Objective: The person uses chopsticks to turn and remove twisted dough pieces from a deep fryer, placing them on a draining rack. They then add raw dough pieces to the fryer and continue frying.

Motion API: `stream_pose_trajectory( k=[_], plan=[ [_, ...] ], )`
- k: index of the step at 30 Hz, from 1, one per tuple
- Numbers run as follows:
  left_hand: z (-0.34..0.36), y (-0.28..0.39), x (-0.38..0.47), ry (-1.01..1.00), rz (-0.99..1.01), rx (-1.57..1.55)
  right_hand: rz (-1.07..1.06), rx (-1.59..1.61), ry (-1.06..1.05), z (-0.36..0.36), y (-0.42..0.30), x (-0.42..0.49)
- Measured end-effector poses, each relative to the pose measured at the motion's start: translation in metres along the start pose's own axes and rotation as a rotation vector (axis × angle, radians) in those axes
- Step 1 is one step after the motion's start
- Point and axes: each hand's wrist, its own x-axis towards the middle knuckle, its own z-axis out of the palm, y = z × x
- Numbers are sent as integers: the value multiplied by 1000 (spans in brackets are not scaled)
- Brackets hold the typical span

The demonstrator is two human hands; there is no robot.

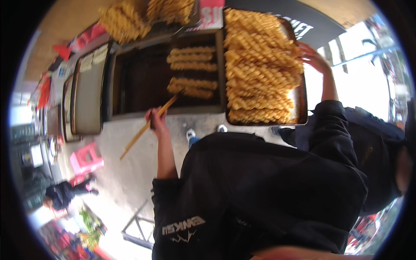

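Note:
My left hand grips a pair of long wooden cooking chopsticks. Their dark tips reach over a rectangular fryer of dark oil, by the lower group of fried dough twists. Another group of twists lies farther up in the same oil. Right of the fryer, a metal tray is heaped with golden dough twists. My right hand is at this tray's right rim with its fingers apart; whether it touches the rim or the twists is unclear.
More fried twists are piled behind the fryer. Left of it stands a tray with pale dough strips at its far end. A pink plastic stool and a metal frame are on the floor. Another person in dark clothes is close on the right.

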Motion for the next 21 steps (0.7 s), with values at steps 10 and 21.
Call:
stream_pose_trajectory(
  k=[10, 21],
  plan=[
    [47, 27, -8, -285, 281, 347, -679, -328, 209, 164, -93, -41],
    [63, 35, -5, -591, 650, 616, -1078, -437, -320, 401, -121, -72]
  ],
)
